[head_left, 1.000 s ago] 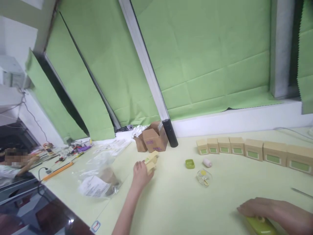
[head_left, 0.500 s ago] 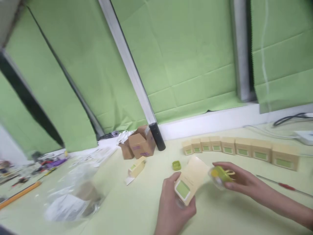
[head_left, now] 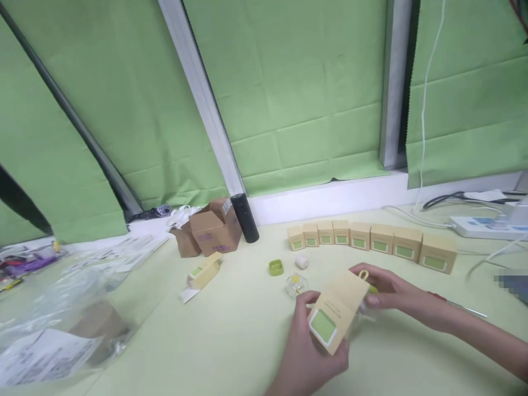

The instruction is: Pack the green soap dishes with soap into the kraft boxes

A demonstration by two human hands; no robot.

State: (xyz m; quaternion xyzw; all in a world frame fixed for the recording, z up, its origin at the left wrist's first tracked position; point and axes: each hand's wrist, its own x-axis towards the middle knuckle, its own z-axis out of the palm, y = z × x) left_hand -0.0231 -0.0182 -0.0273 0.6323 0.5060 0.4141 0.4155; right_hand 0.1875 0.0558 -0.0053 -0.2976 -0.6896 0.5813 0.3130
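Observation:
My left hand [head_left: 315, 346] grips a small tan cardboard box [head_left: 340, 305] with a green label patch, tilted, its long flap raised toward the right. Close behind that flap, my right hand [head_left: 390, 289] is closed on a green piece with a yellow loop [head_left: 363, 275]. Something see-through shows below its fingers; the box hides part of it. Left of the box lie a clear round container [head_left: 296, 285] with a yellow spot, a pale pinkish roundish piece [head_left: 302, 262] and an olive-green square tray [head_left: 276, 267].
Several matching tan boxes [head_left: 361, 236] stand in a curved row at the back. An opened tan box [head_left: 204, 272], a brown carton [head_left: 216, 228] and a black cylinder [head_left: 245, 218] are leftward. Plastic wrapping [head_left: 61, 308] lies far left; a power strip [head_left: 474, 226] sits right.
The green piece in my right hand has come up to the box and is now partly behind its flap. The clear container and pale piece have come into sight. The view has shifted right.

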